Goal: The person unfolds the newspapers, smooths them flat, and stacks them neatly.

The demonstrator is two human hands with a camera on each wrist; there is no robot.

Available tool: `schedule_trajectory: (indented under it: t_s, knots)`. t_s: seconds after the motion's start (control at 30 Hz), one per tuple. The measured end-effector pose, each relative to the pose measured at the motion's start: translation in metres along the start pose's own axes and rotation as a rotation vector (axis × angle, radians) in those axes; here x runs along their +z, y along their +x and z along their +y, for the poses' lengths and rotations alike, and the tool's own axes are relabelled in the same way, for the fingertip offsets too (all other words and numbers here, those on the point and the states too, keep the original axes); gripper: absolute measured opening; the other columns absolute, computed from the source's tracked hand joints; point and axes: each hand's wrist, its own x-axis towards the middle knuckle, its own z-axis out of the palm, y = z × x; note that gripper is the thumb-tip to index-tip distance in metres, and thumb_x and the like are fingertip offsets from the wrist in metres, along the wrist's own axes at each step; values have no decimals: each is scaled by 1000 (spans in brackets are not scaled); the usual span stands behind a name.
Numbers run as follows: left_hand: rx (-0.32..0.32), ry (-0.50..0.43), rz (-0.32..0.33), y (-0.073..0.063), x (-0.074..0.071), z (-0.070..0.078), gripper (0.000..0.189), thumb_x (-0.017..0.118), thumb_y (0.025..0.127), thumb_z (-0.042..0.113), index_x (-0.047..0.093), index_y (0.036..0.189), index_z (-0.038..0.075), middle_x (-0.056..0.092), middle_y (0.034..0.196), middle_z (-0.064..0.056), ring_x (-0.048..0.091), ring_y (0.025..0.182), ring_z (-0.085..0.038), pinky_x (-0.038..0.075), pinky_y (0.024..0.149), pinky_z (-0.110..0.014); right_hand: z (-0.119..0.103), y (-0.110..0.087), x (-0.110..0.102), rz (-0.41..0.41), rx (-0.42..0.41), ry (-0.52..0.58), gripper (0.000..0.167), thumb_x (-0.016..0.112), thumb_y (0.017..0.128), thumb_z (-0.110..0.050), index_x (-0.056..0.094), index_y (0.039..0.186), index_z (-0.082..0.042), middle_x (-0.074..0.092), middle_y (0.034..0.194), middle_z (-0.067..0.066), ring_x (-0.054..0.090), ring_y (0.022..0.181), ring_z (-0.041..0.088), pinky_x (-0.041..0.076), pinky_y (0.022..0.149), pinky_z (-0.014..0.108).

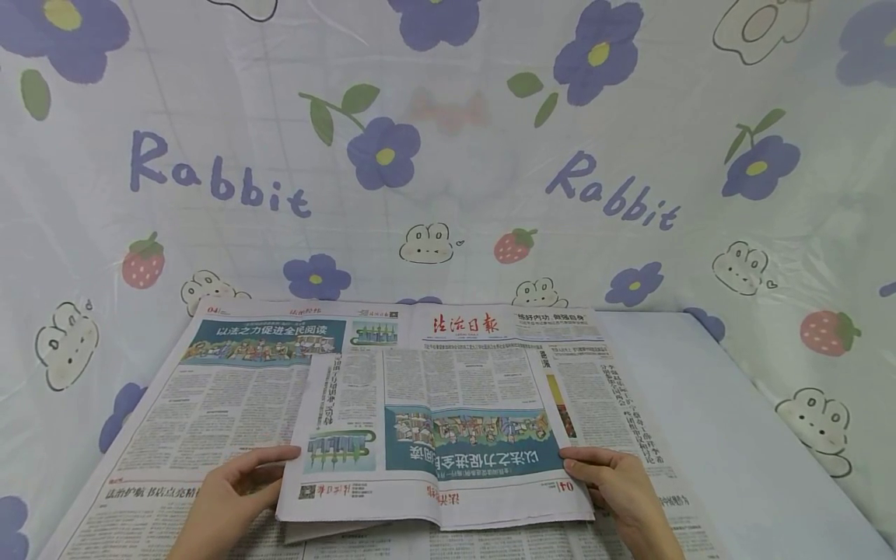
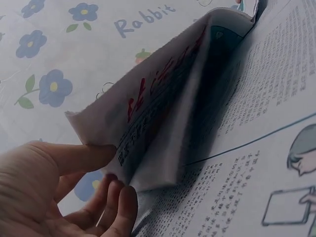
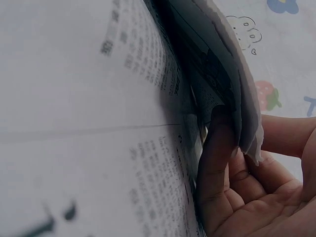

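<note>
A folded newspaper section (image 1: 476, 381), printed upside down from my side, with a teal illustrated banner, is held over other newspaper sheets in the head view. My left hand (image 1: 234, 498) pinches its left edge between thumb and fingers. At the opposite edge, my right hand (image 1: 619, 494) grips it near the corner. The left wrist view shows the lifted sheets (image 2: 143, 103) curving away from the left hand (image 2: 74, 182), with red title characters inside. In the right wrist view, layered paper edges (image 3: 242, 98) pass between the thumb and fingers of the right hand (image 3: 256, 182).
Beneath lies a wide spread-out newspaper (image 1: 161, 420), with a front page bearing a red title (image 1: 465, 323) at the back. A pale table surface (image 1: 756, 459) shows on the right. Behind stands a white sheet (image 1: 448, 179) printed with purple flowers, rabbits and strawberries.
</note>
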Motion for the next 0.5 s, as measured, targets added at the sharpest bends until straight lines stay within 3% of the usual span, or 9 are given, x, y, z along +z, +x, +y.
schedule_trajectory:
  t_s: [0.1, 0.33, 0.5]
  knots:
    - [14, -31, -32, -1, 1, 1, 38, 75, 88, 13, 68, 124, 5, 61, 127, -13, 66, 100, -20, 53, 81, -28, 0, 0, 0, 2, -1, 1, 28, 77, 85, -10, 74, 109, 3, 71, 100, 12, 69, 83, 25, 55, 68, 37]
    - [92, -79, -200, -3, 2, 1, 42, 73, 90, 13, 64, 128, -2, 56, 131, -23, 65, 104, -23, 54, 82, -31, 0, 0, 0, 1, 4, 0, 29, 78, 85, -10, 74, 110, 3, 71, 100, 12, 69, 83, 25, 55, 68, 37]
    - [46, -73, -133, -4, 3, 3, 36, 73, 89, 11, 68, 123, 0, 61, 126, -20, 67, 101, -21, 55, 79, -30, 0, 0, -1, 5, 5, 0, 29, 78, 85, -10, 74, 110, 2, 71, 99, 13, 69, 83, 25, 55, 67, 37]
